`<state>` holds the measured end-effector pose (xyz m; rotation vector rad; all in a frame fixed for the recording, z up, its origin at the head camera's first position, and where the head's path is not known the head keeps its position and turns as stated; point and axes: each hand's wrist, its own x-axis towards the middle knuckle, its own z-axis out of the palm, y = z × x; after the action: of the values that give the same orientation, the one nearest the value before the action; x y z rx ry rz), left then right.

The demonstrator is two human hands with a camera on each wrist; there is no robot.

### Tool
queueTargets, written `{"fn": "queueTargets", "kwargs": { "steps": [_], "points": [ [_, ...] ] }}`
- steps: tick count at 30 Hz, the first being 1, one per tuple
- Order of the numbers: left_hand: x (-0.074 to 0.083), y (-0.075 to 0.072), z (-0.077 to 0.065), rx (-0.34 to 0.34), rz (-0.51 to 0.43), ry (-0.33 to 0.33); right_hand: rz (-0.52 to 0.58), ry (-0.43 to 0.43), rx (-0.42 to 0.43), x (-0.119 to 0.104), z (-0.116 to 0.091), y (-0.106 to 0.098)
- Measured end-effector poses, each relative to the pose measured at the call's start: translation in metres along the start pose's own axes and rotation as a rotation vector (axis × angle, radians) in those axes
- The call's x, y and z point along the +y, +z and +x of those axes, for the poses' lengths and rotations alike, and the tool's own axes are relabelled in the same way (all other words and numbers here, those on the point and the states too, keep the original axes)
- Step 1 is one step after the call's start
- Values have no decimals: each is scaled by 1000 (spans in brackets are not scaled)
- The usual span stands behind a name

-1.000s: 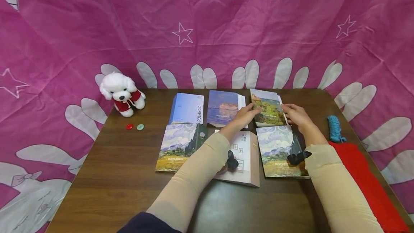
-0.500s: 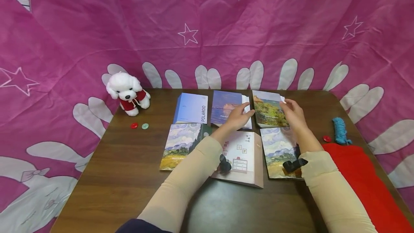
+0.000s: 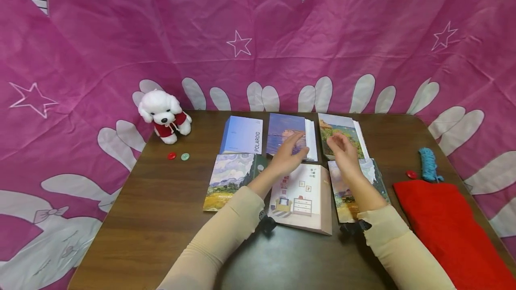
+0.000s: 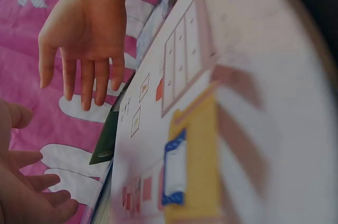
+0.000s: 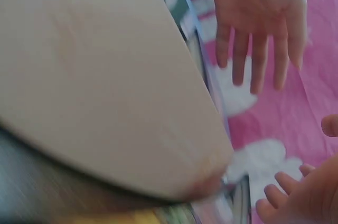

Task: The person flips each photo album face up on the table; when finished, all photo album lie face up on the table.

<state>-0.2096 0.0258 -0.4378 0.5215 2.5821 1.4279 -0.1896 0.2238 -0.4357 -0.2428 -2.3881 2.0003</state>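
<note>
The left hand (image 3: 285,158) and right hand (image 3: 346,153) hung empty, loosely outstretched, above six albums (image 3: 300,198) laid in two rows of three, the back row near the table's (image 3: 161,223) far edge.

Soft, fairly even light is covering the table (image 3: 133,236) in the head view, and a pale sheen is forming towards its front edge. Faint shadows are lying beside the sleeves (image 3: 225,232). Wide-angle distortion is stretching the red cloth (image 3: 447,227) near the right edge. The left wrist view is looking dim, the illustrated book (image 4: 185,129) blurring close up; the right wrist view is smearing a beige surface (image 5: 105,76).
</note>
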Motion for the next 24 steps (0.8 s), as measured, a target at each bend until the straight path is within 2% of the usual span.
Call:
{"fn": "queueTargets", "kwargs": {
  "steps": [5,9,18,24],
  "points": [
    [-6,-11,-23,26,31,-33,40,-17,-29,-3,-17,25],
    [-15,-22,-41,52,34,-21,71,-26,-58,-1,-28,42],
    [-39,-38,-77,107,-8,-18,97,-5,-145,11,-53,76],
    [-54,-54,-98,168,-67,-51,130,-12,-178,14,-68,102]
  ]
}}
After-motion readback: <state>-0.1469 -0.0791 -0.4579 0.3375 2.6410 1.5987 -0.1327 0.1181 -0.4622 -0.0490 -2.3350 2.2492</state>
